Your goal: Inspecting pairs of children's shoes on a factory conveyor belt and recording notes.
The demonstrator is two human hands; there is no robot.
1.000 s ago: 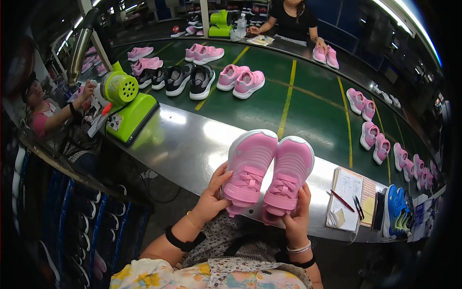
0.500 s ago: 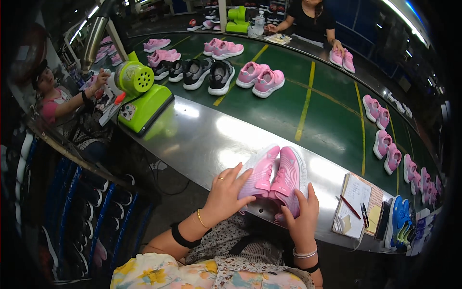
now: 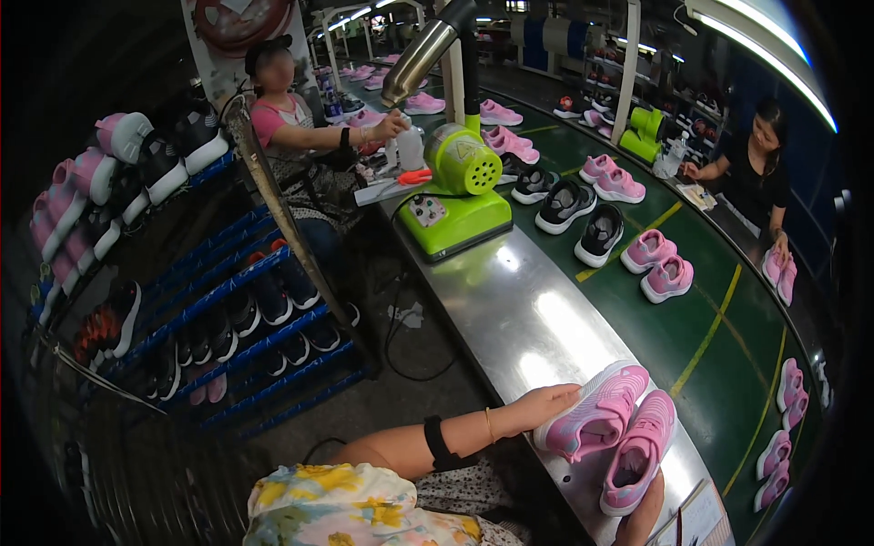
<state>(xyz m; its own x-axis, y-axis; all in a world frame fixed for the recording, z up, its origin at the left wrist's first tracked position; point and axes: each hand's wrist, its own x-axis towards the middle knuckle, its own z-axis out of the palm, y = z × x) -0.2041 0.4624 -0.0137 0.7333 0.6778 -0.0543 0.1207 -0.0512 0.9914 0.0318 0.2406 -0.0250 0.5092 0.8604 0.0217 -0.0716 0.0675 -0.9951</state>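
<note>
Two pink sneakers with white soles are side by side over the steel bench edge. My left hand [image 3: 544, 408] grips the outer side of the left pink sneaker [image 3: 601, 411], which tilts so part of its pale sole shows. Its fingers are mostly hidden behind the shoe. Near the heel of the right pink sneaker [image 3: 643, 446], my right hand [image 3: 645, 511] holds it from the outer side, its fingers partly covered by the shoe. Both shoe openings face up toward me, with the toes pointing away.
A lime-green blower machine [image 3: 460, 196] stands on the steel bench [image 3: 510, 300]. Beyond lies a green conveyor [image 3: 706, 305] carrying pink and black sneakers. A notebook [image 3: 699, 519] lies near my right hand. Blue shoe racks [image 3: 228, 314] stand left. Two co-workers sit nearby.
My view has swung left, bringing the shoe racks into sight. The pink sneakers have turned, so their openings now show, and my hands have shifted along their outer sides.
</note>
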